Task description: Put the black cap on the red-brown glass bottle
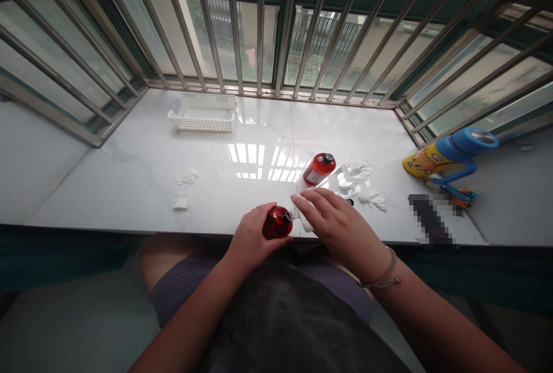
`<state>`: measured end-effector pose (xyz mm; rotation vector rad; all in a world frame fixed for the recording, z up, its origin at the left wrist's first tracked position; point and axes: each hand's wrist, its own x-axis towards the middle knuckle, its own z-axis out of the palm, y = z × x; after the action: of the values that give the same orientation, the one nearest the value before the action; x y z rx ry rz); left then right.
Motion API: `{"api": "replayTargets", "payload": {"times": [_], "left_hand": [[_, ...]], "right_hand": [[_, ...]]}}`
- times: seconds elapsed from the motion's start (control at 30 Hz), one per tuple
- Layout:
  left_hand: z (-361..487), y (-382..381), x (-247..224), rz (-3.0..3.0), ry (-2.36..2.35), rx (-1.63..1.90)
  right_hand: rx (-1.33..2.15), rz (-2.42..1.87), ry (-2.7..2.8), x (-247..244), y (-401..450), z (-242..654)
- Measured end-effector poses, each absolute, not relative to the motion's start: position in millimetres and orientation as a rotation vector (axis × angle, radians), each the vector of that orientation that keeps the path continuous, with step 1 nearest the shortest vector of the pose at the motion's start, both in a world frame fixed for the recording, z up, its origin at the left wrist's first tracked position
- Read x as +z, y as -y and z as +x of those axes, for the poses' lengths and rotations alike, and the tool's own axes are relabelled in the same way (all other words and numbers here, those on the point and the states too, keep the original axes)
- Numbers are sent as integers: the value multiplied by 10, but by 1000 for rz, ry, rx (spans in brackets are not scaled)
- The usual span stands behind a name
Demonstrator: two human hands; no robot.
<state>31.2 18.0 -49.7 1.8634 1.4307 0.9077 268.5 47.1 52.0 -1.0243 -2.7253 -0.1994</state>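
Note:
My left hand wraps round a dark red bottle near the counter's front edge. In my right hand is a clear bottle, tilted so its neck meets the mouth of the red bottle. My fingers hide much of the clear bottle's body. Just beyond stands a second red bottle with a black cap and a pale label. To its right sits a clear container with white tissue at its side. A small black cap shows partly behind my right hand.
A white perforated basket stands at the back left. Crumpled tissues lie on the white counter, with another tissue on the right. A blue and yellow flask leans at the right. Metal window bars enclose the back.

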Motion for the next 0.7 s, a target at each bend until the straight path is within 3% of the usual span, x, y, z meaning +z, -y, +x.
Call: {"api": "replayTargets", "payload": {"times": [0.7], "left_hand": [[310, -184, -505, 1840, -1433, 906]], "right_hand": [[-258, -966, 2738, 562, -506, 2676]]}}
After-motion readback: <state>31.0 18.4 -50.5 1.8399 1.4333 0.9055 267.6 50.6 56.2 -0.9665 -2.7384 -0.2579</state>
